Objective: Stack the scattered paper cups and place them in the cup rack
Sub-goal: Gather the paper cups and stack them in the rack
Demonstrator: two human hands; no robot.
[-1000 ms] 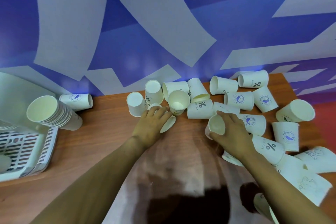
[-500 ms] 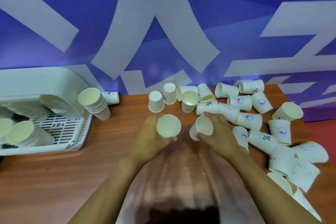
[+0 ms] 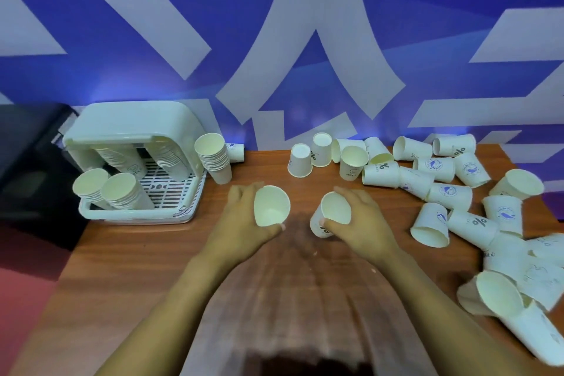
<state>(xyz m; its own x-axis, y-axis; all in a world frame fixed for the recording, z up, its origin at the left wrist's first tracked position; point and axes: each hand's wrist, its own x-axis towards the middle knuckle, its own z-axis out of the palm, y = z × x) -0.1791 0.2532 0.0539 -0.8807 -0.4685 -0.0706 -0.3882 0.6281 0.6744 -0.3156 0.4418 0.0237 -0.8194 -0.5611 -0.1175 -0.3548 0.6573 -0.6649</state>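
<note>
The left hand grips one paper cup and the right hand grips a second cup, mouths tilted up toward the camera, side by side but apart, so nesting looks like a short sideways move. The cup rack stands left of the left-hand cup with a loose stack beside it; scattered cups crowd the tabletop to the right, none between the hands

Dim, bluish indoor light, brightest along the wall at twelve o'clock. Soft glare streaks the counter at six o'clock. Wide-angle bending curves the edges; cups at four o'clock smear, detail soft throughout.
</note>
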